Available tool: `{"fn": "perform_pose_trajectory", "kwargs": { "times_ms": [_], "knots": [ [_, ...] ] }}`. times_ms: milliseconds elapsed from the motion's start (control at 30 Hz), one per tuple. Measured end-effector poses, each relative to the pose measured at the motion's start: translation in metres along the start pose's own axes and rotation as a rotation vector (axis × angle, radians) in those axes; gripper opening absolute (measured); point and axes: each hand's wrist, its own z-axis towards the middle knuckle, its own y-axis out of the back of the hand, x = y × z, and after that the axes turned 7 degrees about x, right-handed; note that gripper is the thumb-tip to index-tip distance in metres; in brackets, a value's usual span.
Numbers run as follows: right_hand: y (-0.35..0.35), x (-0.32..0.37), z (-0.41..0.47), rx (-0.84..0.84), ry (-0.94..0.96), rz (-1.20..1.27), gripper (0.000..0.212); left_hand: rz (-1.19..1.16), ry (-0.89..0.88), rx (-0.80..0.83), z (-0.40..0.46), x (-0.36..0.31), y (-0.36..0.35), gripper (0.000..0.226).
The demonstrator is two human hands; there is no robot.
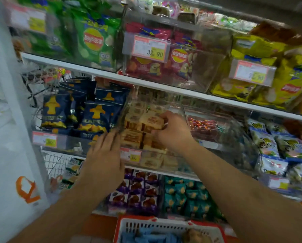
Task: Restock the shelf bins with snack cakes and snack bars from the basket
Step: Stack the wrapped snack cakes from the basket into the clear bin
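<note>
A clear plastic shelf bin on the middle shelf holds several beige-and-brown wrapped snack cakes. My right hand reaches into that bin and grips one wrapped snack cake at the top of the pile. My left hand, fingers straight, rests flat against the bin's front left corner. At the bottom of the view stands the red-and-white basket, with blue packets and a brownish item inside it.
Dark blue snack bags fill the bin to the left, red candies the bin to the right. Chip bags sit on the shelf above. Purple and teal packs lie on the shelf below. A white panel stands at left.
</note>
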Motion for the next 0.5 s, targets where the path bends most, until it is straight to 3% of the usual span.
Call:
{"fn": "perform_pose_trajectory", "kwargs": {
  "times_ms": [167,367,500],
  "knots": [
    [-0.021,0.015,0.033,0.128,-0.005,0.021,0.048,0.037,0.010,-0.017,-0.002,0.001,-0.015,0.082],
    [-0.031,0.024,0.040,0.165,0.009,-0.089,0.065,0.026,-0.012,-0.026,-0.003,0.002,-0.015,0.088],
    [-0.040,0.021,0.043,0.179,-0.027,-0.049,0.063,0.014,-0.018,-0.038,-0.003,0.004,-0.017,0.088]
  ]
}}
